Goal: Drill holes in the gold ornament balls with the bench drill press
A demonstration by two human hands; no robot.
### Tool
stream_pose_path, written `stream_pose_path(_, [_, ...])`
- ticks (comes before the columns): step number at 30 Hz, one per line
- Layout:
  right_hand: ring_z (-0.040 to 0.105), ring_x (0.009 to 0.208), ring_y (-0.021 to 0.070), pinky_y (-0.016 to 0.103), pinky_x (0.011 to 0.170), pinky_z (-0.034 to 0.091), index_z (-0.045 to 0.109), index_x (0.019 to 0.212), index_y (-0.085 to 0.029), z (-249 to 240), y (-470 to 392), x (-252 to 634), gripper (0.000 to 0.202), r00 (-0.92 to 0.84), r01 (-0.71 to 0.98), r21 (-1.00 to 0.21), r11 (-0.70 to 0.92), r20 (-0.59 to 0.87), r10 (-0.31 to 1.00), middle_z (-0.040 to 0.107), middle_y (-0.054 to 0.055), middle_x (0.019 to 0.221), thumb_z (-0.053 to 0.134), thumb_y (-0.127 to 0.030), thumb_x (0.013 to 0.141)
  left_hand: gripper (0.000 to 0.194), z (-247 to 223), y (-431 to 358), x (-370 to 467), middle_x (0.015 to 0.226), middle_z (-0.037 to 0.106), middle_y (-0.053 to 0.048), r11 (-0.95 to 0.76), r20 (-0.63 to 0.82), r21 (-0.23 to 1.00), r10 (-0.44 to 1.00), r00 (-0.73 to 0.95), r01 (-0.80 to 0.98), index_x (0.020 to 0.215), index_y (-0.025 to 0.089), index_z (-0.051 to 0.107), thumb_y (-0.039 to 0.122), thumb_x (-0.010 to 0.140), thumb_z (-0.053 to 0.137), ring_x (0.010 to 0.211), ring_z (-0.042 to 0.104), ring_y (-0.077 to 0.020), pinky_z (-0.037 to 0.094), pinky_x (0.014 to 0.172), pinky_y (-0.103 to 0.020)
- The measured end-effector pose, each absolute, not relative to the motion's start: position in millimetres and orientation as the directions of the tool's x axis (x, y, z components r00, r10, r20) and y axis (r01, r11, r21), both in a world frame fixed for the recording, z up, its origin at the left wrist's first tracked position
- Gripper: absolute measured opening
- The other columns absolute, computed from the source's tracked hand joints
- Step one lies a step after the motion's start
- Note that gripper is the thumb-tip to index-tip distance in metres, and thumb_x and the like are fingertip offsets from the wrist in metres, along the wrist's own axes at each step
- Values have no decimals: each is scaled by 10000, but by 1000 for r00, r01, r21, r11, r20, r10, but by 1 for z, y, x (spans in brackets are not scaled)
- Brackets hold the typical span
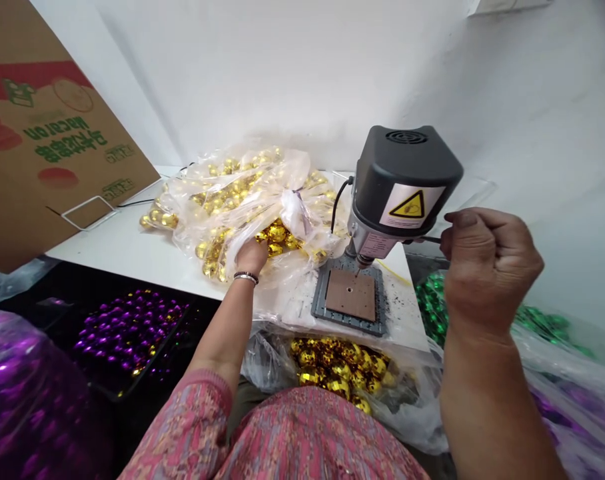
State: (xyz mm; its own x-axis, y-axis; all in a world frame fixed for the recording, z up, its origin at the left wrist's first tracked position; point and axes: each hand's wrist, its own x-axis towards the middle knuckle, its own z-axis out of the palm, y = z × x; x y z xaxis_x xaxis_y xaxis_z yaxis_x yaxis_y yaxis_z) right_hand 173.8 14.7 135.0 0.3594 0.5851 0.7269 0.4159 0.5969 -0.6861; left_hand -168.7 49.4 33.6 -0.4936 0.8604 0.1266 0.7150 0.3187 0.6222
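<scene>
My left hand [251, 257] reaches into the mouth of a clear plastic bag [293, 167] of shiny gold balls [277, 232]. Its fingers are hidden among the balls and the plastic. To the right stands a small bench drill press [410, 175] with a dark motor housing. My right hand [487, 260] is closed around the end of its feed lever [431, 240]. Beneath the chuck [365, 261], a brown plate [352, 293] with a small hole lies on the grey base [320, 300]; no ball sits on it.
A clear bag of gold balls [340, 365] hangs open below the table edge, before my lap. Purple balls [127, 327] lie in a dark tray at lower left. Green balls [432, 300] are bagged at right. A cardboard box [57, 133] leans at left; dark shavings [395, 300] lie around the base.
</scene>
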Motion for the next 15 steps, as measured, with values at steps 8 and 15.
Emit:
stream_pose_path(8, [494, 524, 51, 239, 544, 393, 709, 856, -155, 140, 8, 170, 342, 357, 390, -688, 612, 726, 588, 523, -44, 582, 624, -484, 898, 407, 19, 40, -136, 1122, 771, -151, 378, -36, 626, 887, -460, 681, 1287, 156, 654, 350, 949, 539, 1067, 698, -309, 501, 894, -361])
stream_pose_path(15, [496, 518, 45, 230, 524, 377, 714, 861, -148, 137, 8, 169, 332, 365, 352, -693, 630, 721, 589, 516, -45, 574, 636, -469, 897, 508, 0, 21, -117, 815, 688, -28, 208, 23, 796, 928, -371, 569, 1323, 155, 613, 257, 826, 637, 707, 614, -181, 476, 684, -285])
